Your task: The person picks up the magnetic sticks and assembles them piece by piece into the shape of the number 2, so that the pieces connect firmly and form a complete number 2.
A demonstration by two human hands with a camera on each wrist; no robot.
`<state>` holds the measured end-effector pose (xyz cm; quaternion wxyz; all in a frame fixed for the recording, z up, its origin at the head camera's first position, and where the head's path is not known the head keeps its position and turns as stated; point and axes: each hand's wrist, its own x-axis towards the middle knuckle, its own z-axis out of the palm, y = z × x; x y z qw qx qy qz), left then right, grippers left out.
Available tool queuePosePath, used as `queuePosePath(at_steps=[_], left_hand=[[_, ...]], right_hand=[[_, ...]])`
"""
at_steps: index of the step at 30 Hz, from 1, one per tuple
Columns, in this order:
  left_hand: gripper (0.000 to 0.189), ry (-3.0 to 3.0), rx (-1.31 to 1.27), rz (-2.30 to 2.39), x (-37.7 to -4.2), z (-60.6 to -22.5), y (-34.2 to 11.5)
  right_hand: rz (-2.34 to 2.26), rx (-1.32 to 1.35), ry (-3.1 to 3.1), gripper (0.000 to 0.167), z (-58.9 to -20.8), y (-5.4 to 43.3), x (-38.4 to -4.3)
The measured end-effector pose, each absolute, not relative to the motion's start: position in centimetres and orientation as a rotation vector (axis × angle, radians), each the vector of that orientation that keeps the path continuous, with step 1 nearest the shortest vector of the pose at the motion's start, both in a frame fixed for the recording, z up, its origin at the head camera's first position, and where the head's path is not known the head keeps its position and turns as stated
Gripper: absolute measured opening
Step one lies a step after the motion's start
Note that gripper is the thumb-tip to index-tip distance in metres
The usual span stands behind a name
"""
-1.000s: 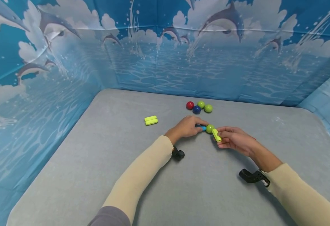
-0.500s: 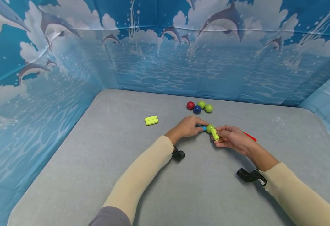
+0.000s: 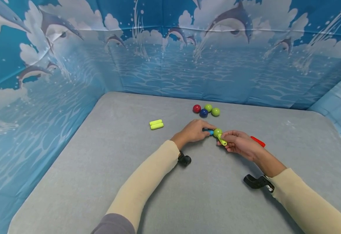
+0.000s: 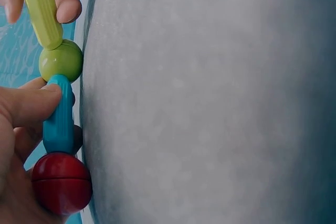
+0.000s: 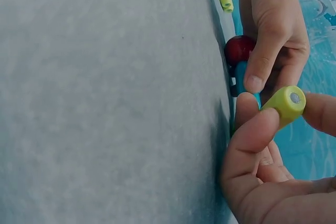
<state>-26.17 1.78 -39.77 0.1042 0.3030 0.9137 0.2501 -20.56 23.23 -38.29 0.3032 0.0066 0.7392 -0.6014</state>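
My left hand pinches a blue magnetic rod between thumb and fingers. A dark red ball sits at one end of this rod, against the palm side, and a green ball at the other. My right hand holds a yellow-green rod by thumb and fingertips. In the left wrist view, one end of that rod touches the green ball, making a bent line of pieces. A round grey tip shows at the rod's free end in the right wrist view.
Behind the hands lie a red ball, a blue ball and two green balls. Two yellow-green rods lie side by side at left. A red rod is partly behind my right hand. Dolphin-print cloth surrounds the grey table.
My right hand has shifted slightly left and turned the yellow-green rod at the green ball. More of the red rod now shows behind it. The left hand has stayed nearly still.
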Motion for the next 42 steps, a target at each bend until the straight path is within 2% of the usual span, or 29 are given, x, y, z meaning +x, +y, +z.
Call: queuePosePath(at_steps=[21, 35, 42], left_hand=[[0.036, 2.690, 0.877, 0.741, -26.23, -39.70, 1.88], [0.036, 2.676, 0.922, 0.708, -26.84, -39.63, 1.54], [0.035, 2.693, 0.901, 0.733, -26.81, -39.67, 1.60]], right_hand=[[-1.666, 0.003, 1.865, 0.027, -38.32, 23.38, -20.53], [-1.594, -0.014, 1.995, 0.047, -38.77, 22.68, -20.31], [-1.599, -0.046, 2.039, 0.048, -38.81, 22.58, -20.30]])
